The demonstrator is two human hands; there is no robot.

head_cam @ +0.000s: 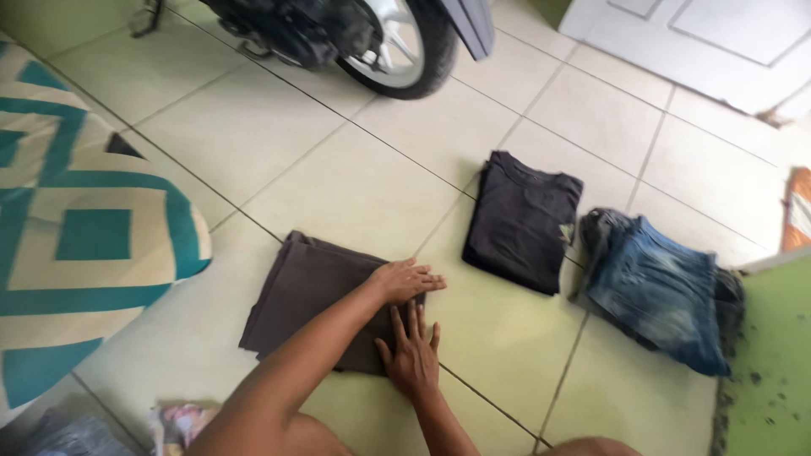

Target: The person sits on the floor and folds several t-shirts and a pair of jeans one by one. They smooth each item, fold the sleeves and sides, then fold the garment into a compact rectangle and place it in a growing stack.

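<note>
I'm pressing both hands flat, fingers released and spread, on the folded brown garment (308, 300) lying on the tiled floor (355, 177): left hand (407, 280) at its right edge, right hand (412, 355) at its lower right corner. A folded black shirt (519, 221) and jeans (655, 287) are lying further right, a patterned cushion (84, 245) left.

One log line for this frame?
left hand flat on folded brown cloth | right hand pressing its edge | black shirt, jeans aside

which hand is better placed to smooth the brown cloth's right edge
Probably the right hand: it lies flat at the near right edge of the brown folded cloth. The left hand rests further up, at the top right.
</note>
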